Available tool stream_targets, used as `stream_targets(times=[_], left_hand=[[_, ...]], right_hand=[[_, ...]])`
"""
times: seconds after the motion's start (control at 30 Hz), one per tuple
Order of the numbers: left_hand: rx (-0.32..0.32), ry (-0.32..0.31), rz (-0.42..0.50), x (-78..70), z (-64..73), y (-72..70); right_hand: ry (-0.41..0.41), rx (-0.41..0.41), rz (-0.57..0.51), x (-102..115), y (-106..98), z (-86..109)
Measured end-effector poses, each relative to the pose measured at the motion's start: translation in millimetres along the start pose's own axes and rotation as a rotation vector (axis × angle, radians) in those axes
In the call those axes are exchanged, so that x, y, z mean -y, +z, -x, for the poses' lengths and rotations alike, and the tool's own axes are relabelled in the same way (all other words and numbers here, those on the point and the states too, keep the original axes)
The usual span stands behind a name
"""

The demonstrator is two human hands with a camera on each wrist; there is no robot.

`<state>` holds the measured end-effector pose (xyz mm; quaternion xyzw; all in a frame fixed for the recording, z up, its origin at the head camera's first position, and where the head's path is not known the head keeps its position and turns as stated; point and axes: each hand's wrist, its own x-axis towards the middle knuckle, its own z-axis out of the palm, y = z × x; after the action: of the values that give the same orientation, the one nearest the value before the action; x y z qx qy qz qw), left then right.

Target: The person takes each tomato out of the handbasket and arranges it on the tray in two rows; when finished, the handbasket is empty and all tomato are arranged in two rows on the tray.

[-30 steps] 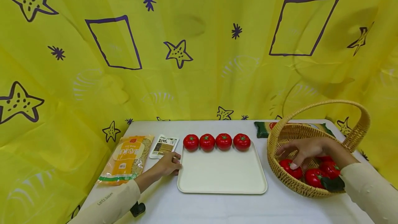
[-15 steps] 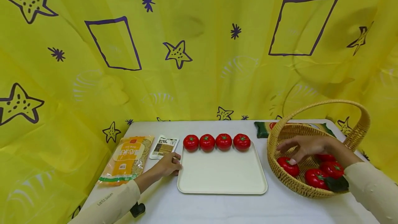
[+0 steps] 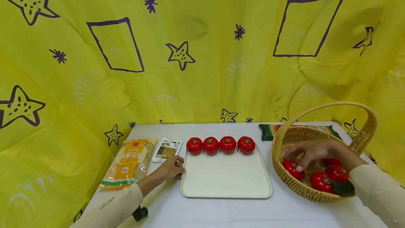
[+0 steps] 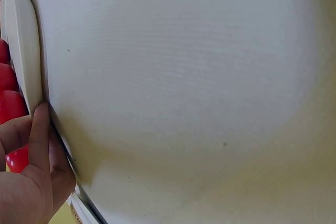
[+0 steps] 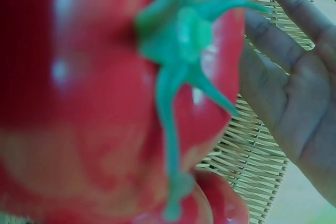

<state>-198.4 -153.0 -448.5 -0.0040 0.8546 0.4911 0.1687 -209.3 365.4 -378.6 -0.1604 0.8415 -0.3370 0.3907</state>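
My left hand is at the left edge of a cream rectangular tray, thumb and fingers pinching its rim; the left wrist view shows the same grip from close by. Several red tomatoes stand in a row along the tray's far edge. Inside a wicker basket on the right, my right hand holds a tomato at the basket's left side, thumb on top and fingertips partly hidden behind it. More tomatoes lie by my wrist. One large tomato with a green stem fills much of the right wrist view.
An orange bag of dry food and a small white packet lie left of the tray. Behind the basket, whose tall handle arches over my right arm, is a green packet. A yellow curtain hangs behind the table.
The tomato under my right hand has shifted slightly left, and the fingers have lowered around it in the last half second. My left hand and the tray stay in place.
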Motion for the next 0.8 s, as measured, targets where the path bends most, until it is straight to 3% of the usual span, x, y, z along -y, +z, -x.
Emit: stream_targets(times=[0.37, 0.8], left_hand=[[-0.014, 0.009, -0.011, -0.3, 0.7, 1.5], [-0.009, -0.002, -0.013, -0.2, 0.0, 1.0]], right_hand=[[0.066, 0.005, -0.059, 1.6, 3.0, -2.8], [0.072, 0.009, -0.063, 2.3, 4.4, -4.3]])
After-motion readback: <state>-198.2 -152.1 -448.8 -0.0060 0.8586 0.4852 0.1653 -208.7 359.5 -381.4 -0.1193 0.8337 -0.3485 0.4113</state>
